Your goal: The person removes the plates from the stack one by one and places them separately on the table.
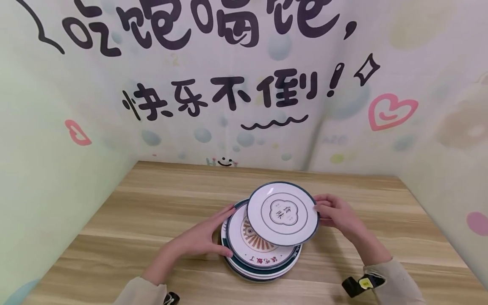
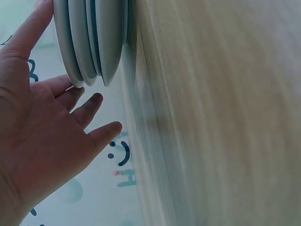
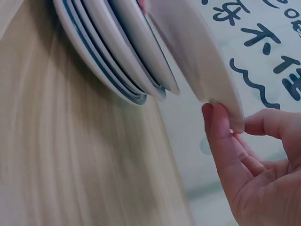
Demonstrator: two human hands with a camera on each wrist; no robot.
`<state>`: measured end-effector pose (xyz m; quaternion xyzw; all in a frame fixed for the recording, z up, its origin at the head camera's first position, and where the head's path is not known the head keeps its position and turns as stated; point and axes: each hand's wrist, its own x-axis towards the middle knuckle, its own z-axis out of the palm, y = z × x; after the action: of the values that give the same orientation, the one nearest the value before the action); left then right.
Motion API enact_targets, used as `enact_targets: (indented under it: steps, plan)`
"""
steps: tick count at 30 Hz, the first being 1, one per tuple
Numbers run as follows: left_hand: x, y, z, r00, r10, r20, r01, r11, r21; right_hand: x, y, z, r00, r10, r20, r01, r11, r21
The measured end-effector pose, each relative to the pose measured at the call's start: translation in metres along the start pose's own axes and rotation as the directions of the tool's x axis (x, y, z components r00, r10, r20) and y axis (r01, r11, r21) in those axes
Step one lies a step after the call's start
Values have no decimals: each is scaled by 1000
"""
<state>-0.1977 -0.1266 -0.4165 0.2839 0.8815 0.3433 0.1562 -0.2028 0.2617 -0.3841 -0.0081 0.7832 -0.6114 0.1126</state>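
Beige sleeves (image 1: 398, 284) occupy the near edge. Left hand (image 1: 202, 237): fingers extended and spread, touching the rim of the plate stack (image 1: 249, 271) without gripping. The plate stack sits nested on the wooden desk (image 1: 171, 182). Right hand (image 1: 339, 214): pinching the edge of the upper plate (image 1: 284, 214), which is raised at an angle, offset rightward. Status, as judged: lower plates stacked; upper plate unseated, its placement or removal incomplete, direction indeterminable. Beyond: a printed wall (image 1: 228, 140).
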Motion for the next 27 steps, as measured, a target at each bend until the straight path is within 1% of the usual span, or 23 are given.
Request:
enact_targets:
  steps: [5,12,19,27]
  plan:
    - [-1,-1,0,1000,4,-5,-4,1000,-9,5,-5,-8,998,-10,-63,13,999,46]
    - [-1,1,1,1000,1,1,-1,1000,-20,12,-6,-19,992,-13,-122,32,988,153]
    - [-1,0,1,1000,-1,0,1,1000,-24,18,-4,-26,982,18,-187,17,983,181]
    - [-1,0,0,1000,-2,5,2,1000,-24,25,4,-29,971,66,-229,1,960,281]
